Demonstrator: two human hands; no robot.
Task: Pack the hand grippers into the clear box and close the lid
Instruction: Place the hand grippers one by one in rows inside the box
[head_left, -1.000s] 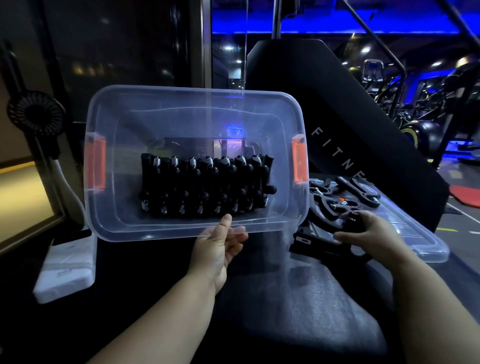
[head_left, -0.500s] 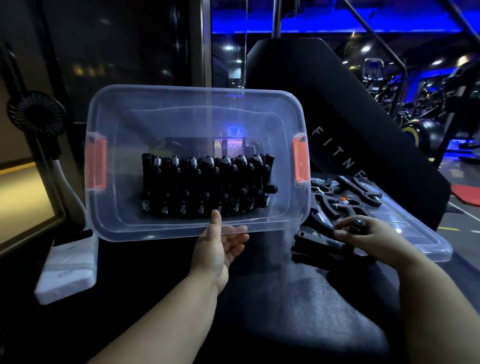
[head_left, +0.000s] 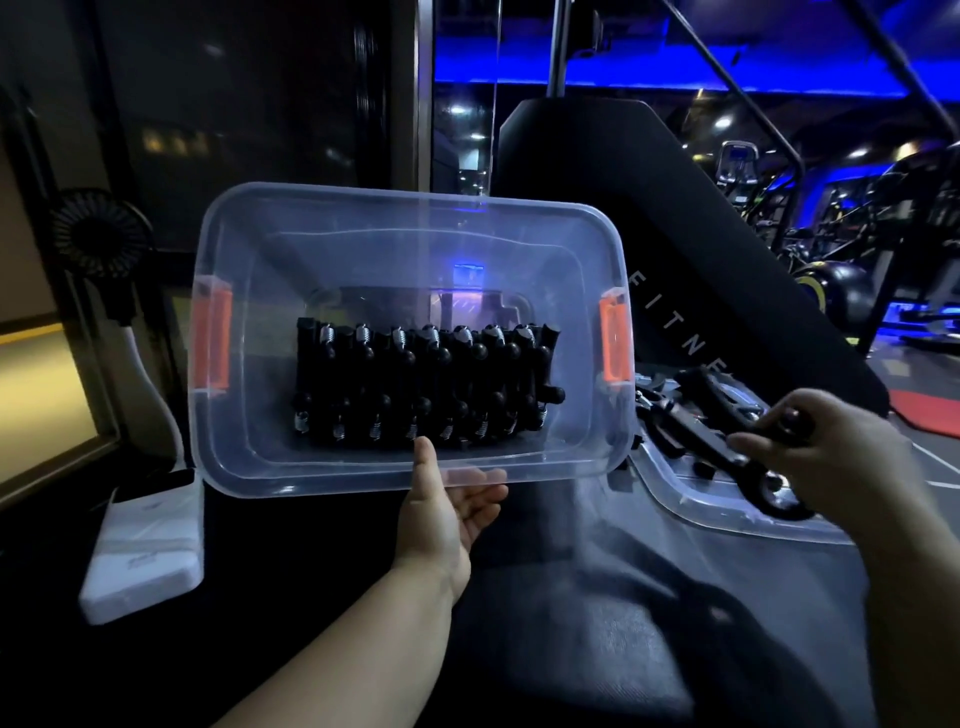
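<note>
Now, my left hand (head_left: 441, 514) pinching the clear box (head_left: 363, 260) by its rim, hand grippers (head_left: 421, 384) rowed inside, right hand (head_left: 831, 457) curled round a loose gripper (head_left: 748, 447) over the lid (head_left: 727, 514).

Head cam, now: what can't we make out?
- Head view: left hand fingers, blurred behind the box rim.
- Head view: gripper in right hand, motion-blurred, and the fingers cover its handle.
- Head view: loose grippers on the lid, dark and overlapping, so the count is unclear.
</note>
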